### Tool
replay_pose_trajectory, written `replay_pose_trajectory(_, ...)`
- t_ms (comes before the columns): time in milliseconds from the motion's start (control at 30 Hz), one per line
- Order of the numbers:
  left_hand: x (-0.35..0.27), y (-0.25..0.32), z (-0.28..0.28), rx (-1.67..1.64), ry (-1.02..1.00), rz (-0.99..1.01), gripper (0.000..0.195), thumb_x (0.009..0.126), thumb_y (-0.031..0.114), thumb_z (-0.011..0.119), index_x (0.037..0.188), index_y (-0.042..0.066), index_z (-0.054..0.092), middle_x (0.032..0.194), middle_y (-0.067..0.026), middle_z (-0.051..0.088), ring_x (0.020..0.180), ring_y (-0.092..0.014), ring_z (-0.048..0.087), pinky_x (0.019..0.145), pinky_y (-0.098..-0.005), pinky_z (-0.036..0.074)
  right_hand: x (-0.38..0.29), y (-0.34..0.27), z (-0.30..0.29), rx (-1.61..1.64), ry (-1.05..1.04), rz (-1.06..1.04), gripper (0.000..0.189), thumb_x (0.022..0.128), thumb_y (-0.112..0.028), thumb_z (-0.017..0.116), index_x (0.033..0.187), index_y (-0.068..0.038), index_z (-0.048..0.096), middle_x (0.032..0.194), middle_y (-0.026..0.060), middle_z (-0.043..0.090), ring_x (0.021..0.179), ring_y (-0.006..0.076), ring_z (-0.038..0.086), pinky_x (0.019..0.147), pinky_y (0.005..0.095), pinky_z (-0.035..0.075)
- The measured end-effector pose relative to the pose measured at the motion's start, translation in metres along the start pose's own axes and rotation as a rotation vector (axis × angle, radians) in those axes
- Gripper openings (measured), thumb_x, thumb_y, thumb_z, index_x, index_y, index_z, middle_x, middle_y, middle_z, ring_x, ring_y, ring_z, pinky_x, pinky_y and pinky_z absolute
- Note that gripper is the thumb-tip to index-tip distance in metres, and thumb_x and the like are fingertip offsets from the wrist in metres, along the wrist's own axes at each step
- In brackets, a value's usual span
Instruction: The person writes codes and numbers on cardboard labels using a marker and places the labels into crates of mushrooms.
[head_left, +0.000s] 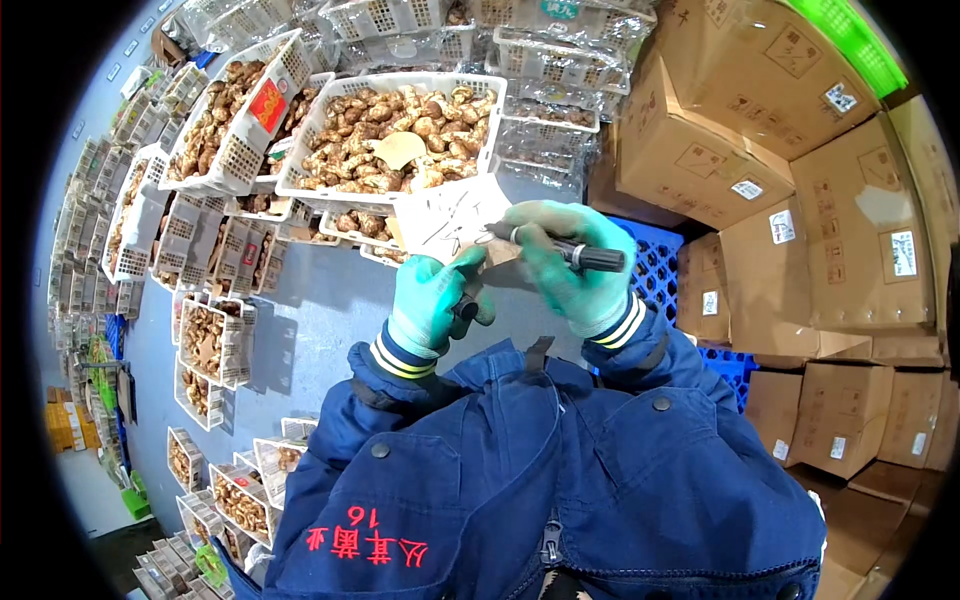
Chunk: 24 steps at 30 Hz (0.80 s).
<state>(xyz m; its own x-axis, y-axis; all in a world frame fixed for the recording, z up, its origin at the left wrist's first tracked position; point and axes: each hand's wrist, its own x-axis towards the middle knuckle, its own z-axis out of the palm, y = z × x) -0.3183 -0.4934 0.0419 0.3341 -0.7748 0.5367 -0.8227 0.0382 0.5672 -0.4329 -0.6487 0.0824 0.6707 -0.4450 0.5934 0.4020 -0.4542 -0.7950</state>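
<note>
In green coated gloves, both my hands are raised in front of my chest. My left hand (435, 300) grips a piece of white card (450, 217) by its lower edge. A black marker cap (466, 307) also sits in its fingers. Dark handwritten strokes cover part of the card. My right hand (574, 259) holds a black marker pen (585, 255), its tip end at the card's right side; whether the tip touches is not clear. Just beyond the card stands a white plastic crate (300, 169) full of mushrooms (375, 124), with a tan scrap of card (400, 149) lying on them.
Tilted crates of mushrooms (217, 112) stand at the left, with more stacks behind. Film-wrapped crates (559, 60) rise at the back. On the right, cardboard boxes (705, 157) are piled high near a blue plastic pallet (656, 259). Grey floor (322, 300) shows between.
</note>
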Motion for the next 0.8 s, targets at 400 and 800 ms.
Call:
replay_pose_trajectory(400, -0.076, -0.04, 0.025, -0.9, -0.006, -1.36, 0.028, 0.086, 0.03, 0.062, 0.074, 0.004, 0.061, 0.058, -0.0123, 0.063, 0.036, -0.01, 0.044, 0.032, -0.0226, 0.031, -0.054, 0.091, -0.031, 0.148, -0.052, 0.703, 0.023, 0.09, -0.011, 0.059, 0.112, -0.007, 0.06, 0.09, 0.0042, 0.064, 0.066, 0.0082, 0.059, 0.056, 0.02, 0.047)
replay_pose_trajectory(800, -0.214, -0.135, 0.021, -0.983, 0.319, -1.732, 0.019, 0.084, 0.024, 0.066, 0.091, 0.008, 0.06, 0.068, -0.0134, 0.066, 0.032, -0.008, 0.038, 0.028, -0.0204, 0.025, -0.109, 0.142, 0.007, 0.031, -0.369, 1.038, 0.019, 0.089, -0.009, 0.055, 0.107, -0.007, 0.063, 0.097, 0.0019, 0.063, 0.079, 0.009, 0.059, 0.068, 0.0226, 0.049)
